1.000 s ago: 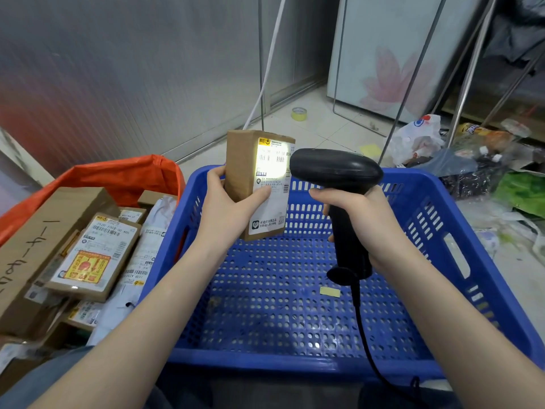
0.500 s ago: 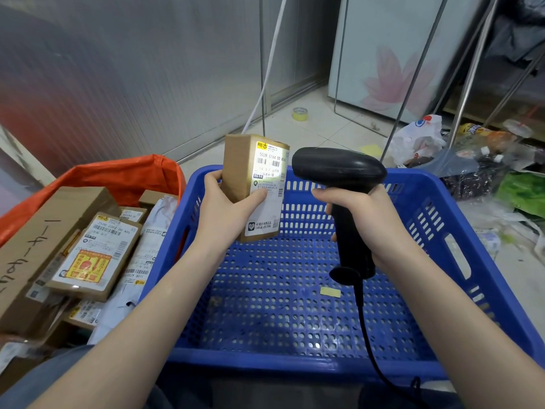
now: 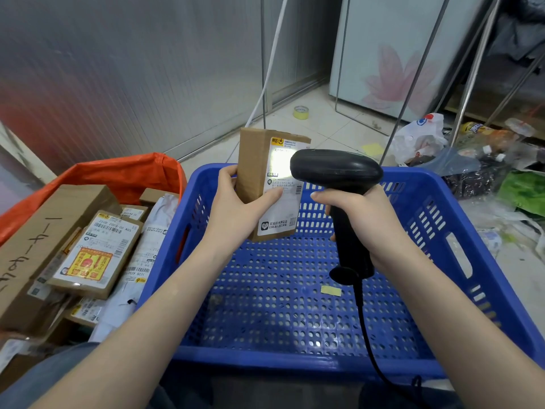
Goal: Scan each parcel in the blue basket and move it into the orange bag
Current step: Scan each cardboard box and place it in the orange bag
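Observation:
My left hand [image 3: 236, 211] grips a small brown cardboard parcel [image 3: 256, 172] upright over the far side of the blue basket [image 3: 460, 231], white label facing right. My right hand [image 3: 362, 219] grips the handle of a black barcode scanner [image 3: 336, 169], whose head sits close against the label. A bright patch of scanner light falls on the label's upper half. The basket's perforated floor holds only a small yellow sticker [image 3: 331, 290]. The orange bag [image 3: 118, 175] stands to the left, filled with several scanned parcels [image 3: 94, 252].
The scanner's black cable [image 3: 368, 343] hangs over the basket's near rim. Plastic bags and litter [image 3: 472, 160] lie on the floor at the right. A tape roll [image 3: 300, 112] sits on the tiles beyond, near metal rack legs and a white cable.
The scanner has moved left, closer to the parcel, its head now covering part of the label. The scanner light is on the label again after being off half a second ago.

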